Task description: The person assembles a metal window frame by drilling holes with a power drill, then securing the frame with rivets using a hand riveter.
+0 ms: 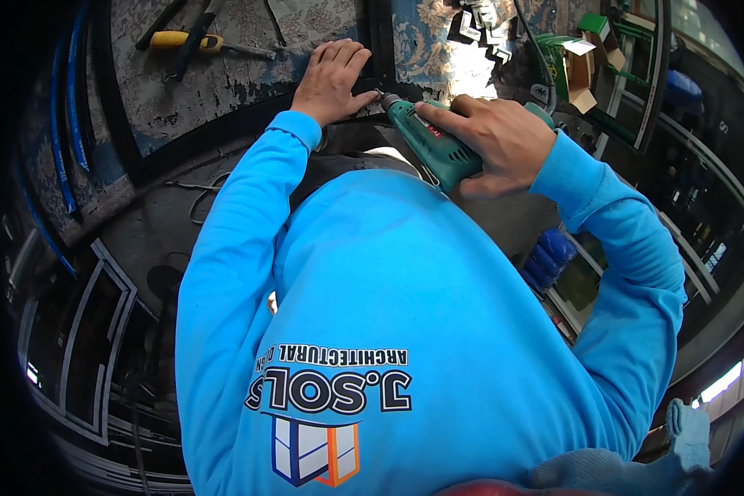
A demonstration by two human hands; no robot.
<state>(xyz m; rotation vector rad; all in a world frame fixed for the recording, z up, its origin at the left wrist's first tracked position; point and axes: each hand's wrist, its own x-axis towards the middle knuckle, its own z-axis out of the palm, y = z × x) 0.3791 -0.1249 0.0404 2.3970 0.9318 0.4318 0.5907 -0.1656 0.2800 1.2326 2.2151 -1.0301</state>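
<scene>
My right hand (492, 140) grips a green electric drill (431, 145), its chuck pointing left at a dark metal frame bar (223, 132) on the workbench. My left hand (332, 78) lies flat on that bar, fingers together, just left of the drill tip. Both arms wear bright blue sleeves. The drill bit's contact point is small and partly hidden by my left thumb.
A yellow-handled tool (186, 40) lies at the back left on a patterned bench cover (223, 74). Small metal brackets (479, 29) and a green cardboard box (574, 62) sit at the back right. Framed glass panels (91, 331) stand below left and at right.
</scene>
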